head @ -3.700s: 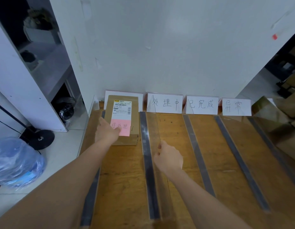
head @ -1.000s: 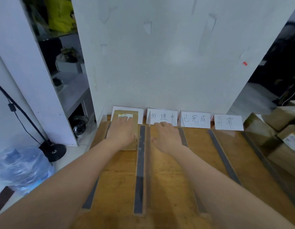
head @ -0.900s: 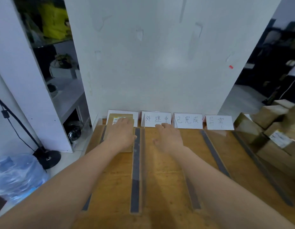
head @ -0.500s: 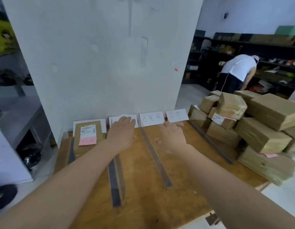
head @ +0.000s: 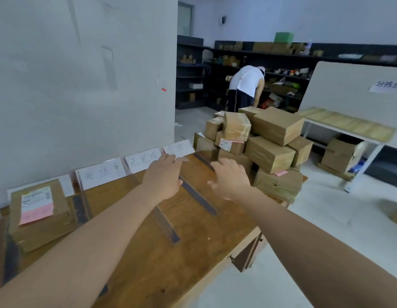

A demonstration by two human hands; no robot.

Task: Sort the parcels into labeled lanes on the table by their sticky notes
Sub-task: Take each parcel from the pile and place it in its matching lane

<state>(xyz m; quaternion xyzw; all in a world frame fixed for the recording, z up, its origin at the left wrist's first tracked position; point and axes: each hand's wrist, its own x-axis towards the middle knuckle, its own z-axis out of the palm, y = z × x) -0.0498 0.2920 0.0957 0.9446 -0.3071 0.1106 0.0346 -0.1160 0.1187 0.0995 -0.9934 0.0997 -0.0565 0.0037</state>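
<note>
Both hands empty above table (head: 170,263). Left hand (head: 162,177) fingers straight and together, right hand (head: 229,180) fingers loosely spread. Parcel pile (head: 268,152) sits at table's right end. Taped cardboard, probably stiff and slick; grip a top one by 2 opposite sides.

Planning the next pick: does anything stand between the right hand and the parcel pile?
Nothing visible does. The right hand hangs open just short of the parcel pile; the last lane divider lies beside it, toward the left hand.
</note>
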